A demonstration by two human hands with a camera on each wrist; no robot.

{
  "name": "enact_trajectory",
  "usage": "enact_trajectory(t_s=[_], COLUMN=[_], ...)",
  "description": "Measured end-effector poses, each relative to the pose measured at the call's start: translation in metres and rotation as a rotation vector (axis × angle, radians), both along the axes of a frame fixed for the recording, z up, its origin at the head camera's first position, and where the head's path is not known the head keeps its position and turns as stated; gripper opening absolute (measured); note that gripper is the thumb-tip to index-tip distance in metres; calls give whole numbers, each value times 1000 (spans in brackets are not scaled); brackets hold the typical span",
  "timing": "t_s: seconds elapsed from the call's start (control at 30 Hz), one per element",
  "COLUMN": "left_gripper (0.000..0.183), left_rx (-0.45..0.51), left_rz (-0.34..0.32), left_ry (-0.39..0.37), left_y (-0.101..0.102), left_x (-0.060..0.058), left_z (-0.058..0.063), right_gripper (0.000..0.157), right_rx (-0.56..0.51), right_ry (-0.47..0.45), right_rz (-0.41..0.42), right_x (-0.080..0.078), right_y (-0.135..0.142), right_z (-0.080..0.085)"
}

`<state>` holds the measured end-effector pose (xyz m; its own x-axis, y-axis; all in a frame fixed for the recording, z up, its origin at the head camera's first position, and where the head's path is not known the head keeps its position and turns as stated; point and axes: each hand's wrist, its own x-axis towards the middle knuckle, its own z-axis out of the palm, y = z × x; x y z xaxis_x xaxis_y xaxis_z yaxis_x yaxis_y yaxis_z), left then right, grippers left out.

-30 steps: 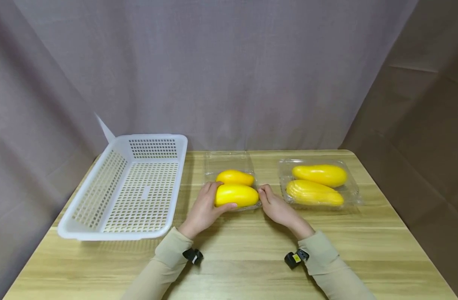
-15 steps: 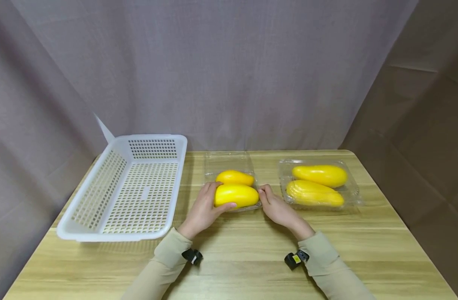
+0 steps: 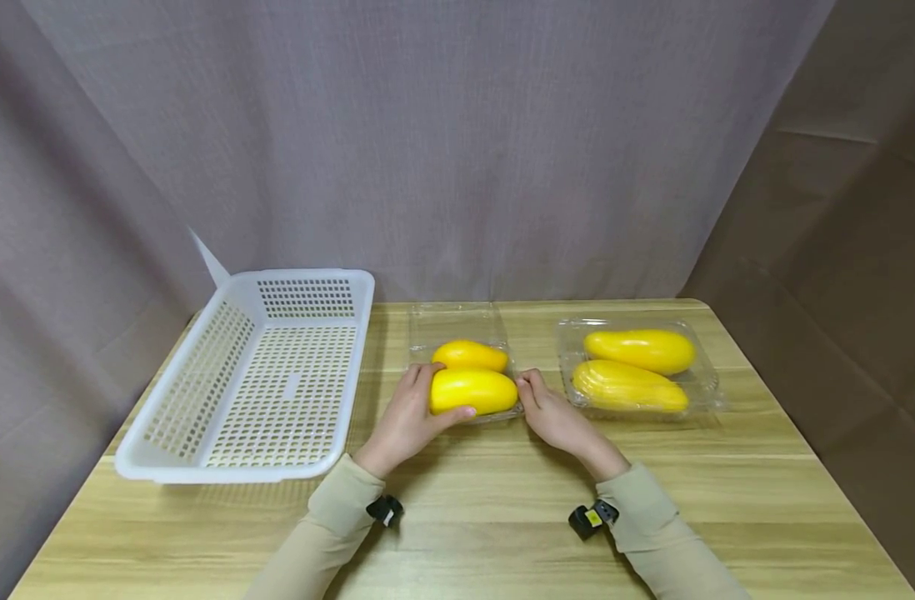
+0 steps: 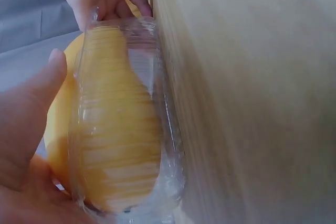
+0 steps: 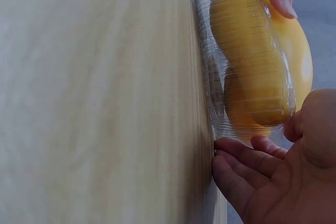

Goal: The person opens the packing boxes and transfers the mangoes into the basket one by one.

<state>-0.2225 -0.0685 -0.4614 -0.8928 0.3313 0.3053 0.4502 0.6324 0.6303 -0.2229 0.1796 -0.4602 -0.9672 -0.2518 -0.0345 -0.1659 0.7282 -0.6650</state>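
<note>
Right-side clamshell [image 3: 703, 390] loaded with two yellow fruits [image 3: 639, 350], middle clamshell [image 4: 170, 179] loaded but lid [image 3: 457, 323] apparently left to close: left hand [image 3: 407, 417] curled round its protruding front fruit [image 3: 474, 391], right hand [image 3: 557, 418] pinching its right edge.

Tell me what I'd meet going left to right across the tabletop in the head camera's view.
White basket → left hand → front yellow fruit → right hand → clear container with two more yellow fruits in it.
</note>
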Motion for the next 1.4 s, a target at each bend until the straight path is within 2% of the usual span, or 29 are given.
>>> enact_trajectory(t_s=[0.2,0.57,0.73,0.87,1.4], left_gripper=[86,79,81,82,78], left_rx=[-6,51,63,77,102], left_rz=[22,0,-20,-3,-10], left_ry=[10,51,17,-18,5], left_y=[3,2,5,3,0], left_x=[0,-2,-4,-3,-3], left_z=[0,-2,-3,-3,-4], right_gripper=[31,33,30,32,37], right_rx=[1,-6,-1,-8,-14], right_ry=[10,19,18,9,8], right_rz=[-1,19,-3,8,7], right_x=[0,0,2,0,-1], right_y=[0,0,3,3,2], right_z=[0,1,2,0,-3])
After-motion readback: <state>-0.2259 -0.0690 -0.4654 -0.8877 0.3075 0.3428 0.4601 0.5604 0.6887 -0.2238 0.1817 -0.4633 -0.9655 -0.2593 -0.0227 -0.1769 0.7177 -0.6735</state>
